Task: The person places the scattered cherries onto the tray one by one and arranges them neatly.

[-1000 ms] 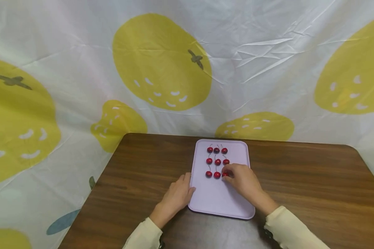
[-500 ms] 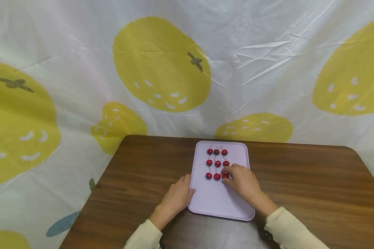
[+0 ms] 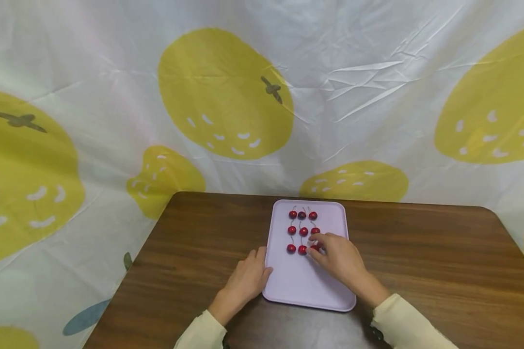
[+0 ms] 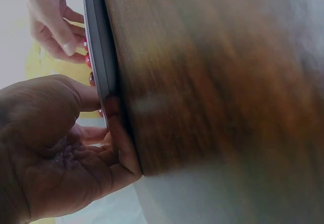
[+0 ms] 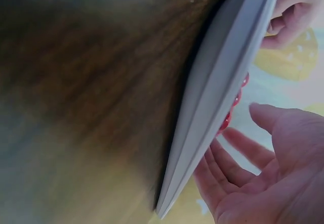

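Note:
A pale lilac tray (image 3: 307, 291) lies on the table, bearing red cherries with stems in three rows of three. My left hand (image 3: 247, 274) holds the tray's left edge; in the left wrist view its thumb is over the rim (image 4: 101, 47) and the fingers are bent against the outer side. Over the right end of the nearest row is my right hand (image 3: 342, 257), partly hiding the cherry (image 3: 315, 247) there. In the right wrist view, the right thumb and forefinger stand apart, the forefinger close by a cherry (image 5: 225, 122).
The dark brown wooden table (image 3: 419, 257) stretches to both sides of the tray. Behind it hangs a whitish cloth (image 3: 353, 121) printed with yellow fruit. The near half of the tray lies between the two forearms.
My right thumb and forefinger have spread from the last cherry in the nearest row, which stays on the tray. The left hand keeps its place at the edge. The head view has tilted slightly.

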`<action>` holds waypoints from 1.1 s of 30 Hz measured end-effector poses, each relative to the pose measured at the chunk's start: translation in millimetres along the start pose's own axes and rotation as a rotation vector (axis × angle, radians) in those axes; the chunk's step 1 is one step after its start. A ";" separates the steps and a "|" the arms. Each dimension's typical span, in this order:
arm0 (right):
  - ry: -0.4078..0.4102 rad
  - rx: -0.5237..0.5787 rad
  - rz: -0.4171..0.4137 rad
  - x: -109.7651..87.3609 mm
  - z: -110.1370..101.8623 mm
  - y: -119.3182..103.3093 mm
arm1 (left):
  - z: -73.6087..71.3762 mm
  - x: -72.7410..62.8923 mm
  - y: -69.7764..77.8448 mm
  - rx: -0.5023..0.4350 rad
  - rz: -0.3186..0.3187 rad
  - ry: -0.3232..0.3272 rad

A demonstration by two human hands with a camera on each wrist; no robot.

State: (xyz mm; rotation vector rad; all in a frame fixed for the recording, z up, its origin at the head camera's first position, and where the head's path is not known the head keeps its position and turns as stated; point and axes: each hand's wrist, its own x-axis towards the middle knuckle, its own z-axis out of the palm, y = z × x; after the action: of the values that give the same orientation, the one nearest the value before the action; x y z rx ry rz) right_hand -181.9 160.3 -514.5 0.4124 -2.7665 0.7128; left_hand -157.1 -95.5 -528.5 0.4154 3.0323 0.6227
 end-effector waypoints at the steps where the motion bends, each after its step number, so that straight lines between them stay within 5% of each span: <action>1: 0.003 0.009 0.008 -0.4 -0.3 0.0 | 0.0 -0.2 -0.5 0.001 -0.002 -0.002; 13: 0.104 0.042 0.092 -20.4 -21.8 13.0 | 2.6 4.2 1.0 0.001 0.009 0.006; 23: 0.257 0.018 0.049 -46.6 -54.8 14.7 | 3.0 6.7 1.3 0.023 0.036 0.028; 33: 0.321 0.018 0.063 -71.9 -74.8 25.3 | -2.1 2.5 -1.3 0.009 0.055 -0.008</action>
State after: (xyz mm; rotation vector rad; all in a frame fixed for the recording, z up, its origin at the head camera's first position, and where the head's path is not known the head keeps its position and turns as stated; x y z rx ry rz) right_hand -110.7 234.0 -484.4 0.1946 -2.4811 0.7464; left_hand -160.0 -96.8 -527.0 0.5014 3.0264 0.6082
